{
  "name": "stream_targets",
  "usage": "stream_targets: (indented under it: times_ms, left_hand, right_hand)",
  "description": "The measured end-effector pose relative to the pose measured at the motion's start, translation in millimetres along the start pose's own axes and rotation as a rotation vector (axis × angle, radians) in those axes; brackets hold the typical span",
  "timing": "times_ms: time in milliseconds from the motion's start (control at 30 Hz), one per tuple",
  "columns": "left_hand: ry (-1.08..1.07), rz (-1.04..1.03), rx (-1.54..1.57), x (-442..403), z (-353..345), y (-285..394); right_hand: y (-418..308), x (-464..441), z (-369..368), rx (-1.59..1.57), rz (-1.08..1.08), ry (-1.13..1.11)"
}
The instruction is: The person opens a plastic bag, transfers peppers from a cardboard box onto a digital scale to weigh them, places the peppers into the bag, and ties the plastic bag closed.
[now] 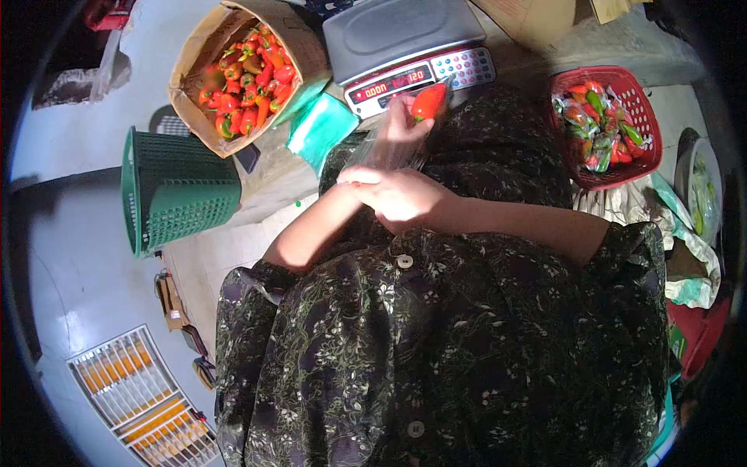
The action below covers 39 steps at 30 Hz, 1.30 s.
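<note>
My left hand (pixel 405 124) is closed round a red pepper (pixel 429 103), just in front of the scale's display. Clear plastic, apparently a bag (pixel 393 153), covers the left hand and wrist. Across that wrist lies my right hand (pixel 401 196), its fingers closed at the plastic's edge; how much they grip is partly hidden. The digital scale (pixel 405 31) has a bare metal pan and lit red digits. To the left of it, a brown paper bag (pixel 194 117) holds several red, orange and green peppers (pixel 249 82).
A green basket (pixel 183 183) stands at left, near a green-and-white packet (pixel 323 132) and a dark phone (pixel 247 158). On the right, a red basket (pixel 650 132) holds plastic-wrapped peppers (pixel 599 128). Beyond it is a pale bowl (pixel 704 194). Cardboard (pixel 537 19) lies behind the scale.
</note>
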<state>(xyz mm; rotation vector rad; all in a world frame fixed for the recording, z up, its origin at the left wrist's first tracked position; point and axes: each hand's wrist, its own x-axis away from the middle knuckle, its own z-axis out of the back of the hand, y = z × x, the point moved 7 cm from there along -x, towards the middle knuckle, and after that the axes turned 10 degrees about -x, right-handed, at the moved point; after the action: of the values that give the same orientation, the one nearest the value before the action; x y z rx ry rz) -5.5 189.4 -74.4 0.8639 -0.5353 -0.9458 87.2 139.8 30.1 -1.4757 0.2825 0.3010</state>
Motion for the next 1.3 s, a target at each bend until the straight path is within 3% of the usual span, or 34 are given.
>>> stream_targets:
  times_ms: [33,67,133,200,300,333,433,567,667,700,767,800,900,933,967,1033,1067,1167,1200,1267,1300]
  left_hand:
    - [0.001,0.019,0.106,-4.6,1.1,3.1]
    - [-0.032,0.125,-0.156,-11.3,3.5,-0.9]
    - [-0.154,0.234,-0.131,-13.6,-3.3,5.7]
    - [-0.215,0.271,-0.267,-14.7,-6.9,1.4]
    - [-0.060,0.275,-0.434,-12.5,-6.2,-1.6]
    - [-0.079,0.151,-0.204,-13.7,-12.9,-5.0]
    - [-0.184,0.166,-0.191,-6.0,-13.6,-11.6]
    - [-0.464,0.072,-0.419,27.9,4.5,9.6]
    - [-0.521,-0.162,-0.562,51.6,44.3,66.3]
    - [-0.468,0.022,-0.469,49.2,65.4,103.4]
    - [-0.219,-0.402,-0.361,56.1,110.3,140.2]
    - [-0.114,-0.326,-0.227,60.1,133.7,134.4]
    - [0.237,-0.196,0.030,67.3,165.8,106.1]
    - [0.191,-0.223,0.040,60.3,160.1,86.3]
    - [0.176,-0.173,0.165,60.0,143.7,76.6]
    - [0.018,-0.020,-0.108,57.6,114.1,47.7]
    - [0.014,-0.021,-0.197,51.0,110.4,44.6]
    - [-0.018,-0.016,-0.448,24.8,93.4,44.2]
    - [-0.030,-0.015,-0.530,17.6,89.2,44.3]
    - [-0.083,0.077,-0.183,19.7,87.6,62.0]
    - [-0.097,0.129,-0.015,21.2,86.8,71.0]
  right_hand:
    - [1.8,-0.7,-1.8,-0.070,-0.079,-0.018]
    - [2.6,-0.5,-1.7,-0.102,-0.155,-0.022]
    - [5.2,2.3,-1.4,-0.167,-0.313,-0.031]
    - [4.9,0.5,-1.8,-0.155,-0.194,-0.035]
    - [1.7,2.5,1.0,-0.020,-0.137,-0.073]
    - [0.5,3.4,2.5,0.046,-0.138,-0.090]
    - [-3.3,3.8,2.2,0.162,0.068,-0.054]
    - [-17.9,4.1,28.8,0.141,0.176,0.128]
    - [-29.2,-18.2,75.7,0.234,0.267,0.306]
    - [-28.8,-24.9,93.2,0.182,0.324,0.395]
    - [-36.4,-37.0,116.4,-0.170,-0.162,0.315]
    - [-49.4,-44.6,125.1,-0.191,-0.016,0.368]
    - [-70.8,-64.3,120.7,-0.153,-0.077,0.333]
    - [-81.6,-72.4,114.9,-0.114,0.215,0.312]
    - [-85.2,-78.2,106.9,-0.181,0.201,0.272]
    - [-98.6,-80.4,87.3,-0.312,0.165,0.194]
    - [-101.2,-82.0,72.9,-0.417,0.020,0.083]
    - [-111.4,-89.3,65.8,-0.318,0.064,0.116]
    - [-118.5,-93.3,73.6,-0.265,0.256,0.080]
    - [-112.6,-100.4,107.7,-0.165,0.634,-0.004]
    - [-107.0,-97.9,119.3,-0.215,0.510,0.062]
